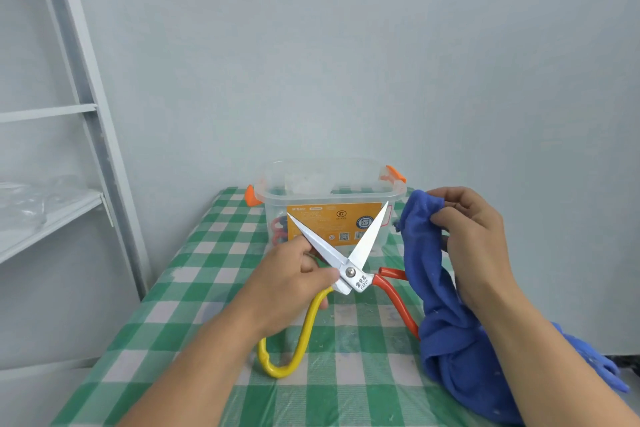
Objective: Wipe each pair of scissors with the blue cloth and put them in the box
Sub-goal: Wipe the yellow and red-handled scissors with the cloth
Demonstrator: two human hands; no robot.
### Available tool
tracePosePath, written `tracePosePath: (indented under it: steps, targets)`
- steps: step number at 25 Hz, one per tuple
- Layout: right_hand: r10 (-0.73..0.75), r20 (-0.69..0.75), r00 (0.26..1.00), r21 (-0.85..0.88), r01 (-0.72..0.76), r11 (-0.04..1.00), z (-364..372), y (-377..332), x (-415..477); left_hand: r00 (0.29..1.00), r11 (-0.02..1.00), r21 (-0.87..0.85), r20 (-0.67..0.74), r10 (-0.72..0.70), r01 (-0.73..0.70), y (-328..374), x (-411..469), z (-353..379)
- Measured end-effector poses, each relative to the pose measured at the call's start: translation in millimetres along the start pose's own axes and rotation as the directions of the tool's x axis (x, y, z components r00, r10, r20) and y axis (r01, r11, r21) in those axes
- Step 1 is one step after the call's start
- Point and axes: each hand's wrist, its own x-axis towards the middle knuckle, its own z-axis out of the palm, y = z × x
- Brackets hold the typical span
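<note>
Left hand [294, 274], grip closed on the scissors [349, 270] near the pivot, it seems, holds blades splayed before the box [332, 180]; right hand [474, 239] pinches the blue cloth [436, 288]: open edges could snag cloth or nick skin.

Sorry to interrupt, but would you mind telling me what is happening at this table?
A person's left hand holds a pair of scissors, blades spread open, above the checked table. The right hand pinches the blue cloth, which is not on the blades. The clear box stands open behind, with coloured handles showing through its wall.
</note>
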Motion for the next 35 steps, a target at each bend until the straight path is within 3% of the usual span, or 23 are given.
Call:
tracePosePath:
  steps: [4,10,14,15,17,19,23,25,27,28,29,31,35]
  targets:
    - [0.013,0.072,0.997,0.137,-0.022,0.990,-1.7,-7.0,-4.8,0.998,0.998,0.058,0.059,-0.009,0.006,-5.9,3.6,-4.5]
    - [-0.043,0.195,0.980,0.125,0.019,0.992,4.3,-12.3,-16.4,0.999,0.993,0.115,-0.051,-0.007,0.013,-4.3,3.0,1.3]
    - [0.014,0.340,0.940,-0.169,0.047,0.984,7.0,-5.0,-14.7,0.992,0.982,0.185,-0.129,-0.004,0.028,-4.3,4.1,2.0]
    - [0.027,0.382,0.924,-0.336,0.111,0.935,6.1,-1.0,-14.1,0.990,0.983,0.180,-0.141,-0.011,0.036,-4.3,3.4,1.4]
    - [0.037,0.475,0.879,-0.609,0.298,0.735,5.7,5.0,-14.1,0.987,0.986,0.162,-0.158,-0.012,0.038,-3.0,1.8,0.7]
    - [0.062,0.566,0.822,-0.657,0.404,0.637,6.5,7.0,-12.7,0.987,0.988,0.148,-0.160,-0.014,0.038,-0.9,0.8,-0.5]
    - [0.099,0.636,0.765,-0.522,0.332,0.786,3.3,5.3,-11.6,0.996,0.995,-0.044,-0.001,-0.094,0.094,7.1,-2.7,-13.0]
    - [0.053,0.613,0.788,-0.358,0.218,0.908,1.7,0.4,-11.2,0.992,0.936,-0.328,0.062,-0.112,0.126,9.1,-2.9,-23.3]
    - [0.017,0.566,0.824,-0.180,0.104,0.978,1.3,-3.0,-12.4,0.988,0.698,-0.699,0.123,-0.097,0.155,8.9,-2.6,-26.9]
    - [0.005,0.536,0.844,-0.121,0.071,0.990,1.0,-3.2,-12.8,0.987,0.571,-0.805,0.145,-0.071,0.159,7.8,-2.3,-24.9]
    - [-0.001,0.505,0.863,-0.077,0.047,0.996,2.0,-2.5,-12.4,0.987,0.484,-0.862,0.158,-0.030,0.152,7.5,-2.2,-21.0]
    - [-0.015,0.458,0.889,-0.027,0.031,0.999,5.4,-1.0,-13.5,0.991,0.419,-0.903,0.127,0.049,0.095,4.1,-0.7,-10.7]
    - [-0.065,0.388,0.919,0.032,0.057,0.998,10.0,2.0,-12.9,0.992,0.484,-0.874,0.014,0.125,-0.048,2.4,3.7,6.7]
